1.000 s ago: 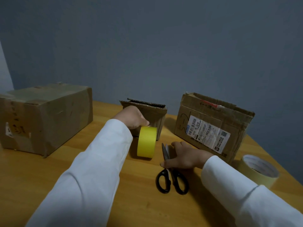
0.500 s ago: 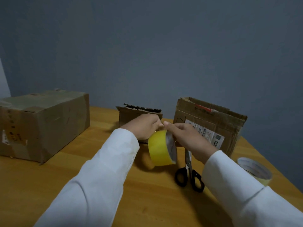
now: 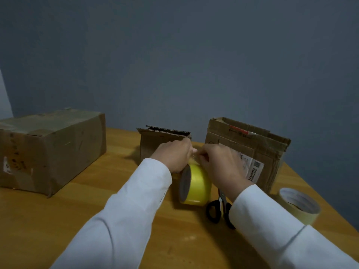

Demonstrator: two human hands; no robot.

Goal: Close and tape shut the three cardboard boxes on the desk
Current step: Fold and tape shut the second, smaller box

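Your left hand (image 3: 175,155) grips the yellow tape roll (image 3: 196,184) at mid-desk while your right hand (image 3: 220,164) pinches at its top edge. Three cardboard boxes stand beyond: large box (image 3: 50,150) far left, small box (image 3: 155,140) centre, labelled box (image 3: 258,148) right.

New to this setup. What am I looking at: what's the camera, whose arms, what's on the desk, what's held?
No robot here: a person wears one wide-angle camera on the head, looking down at both hands. The left hand grips a yellow tape roll; the right hand pinches at its top, seemingly at the tape end. On the wooden desk stand three cardboard boxes: a large box at left, a small box behind the hands, a labelled box at right. Black scissors and a pale tape roll lie nearby.
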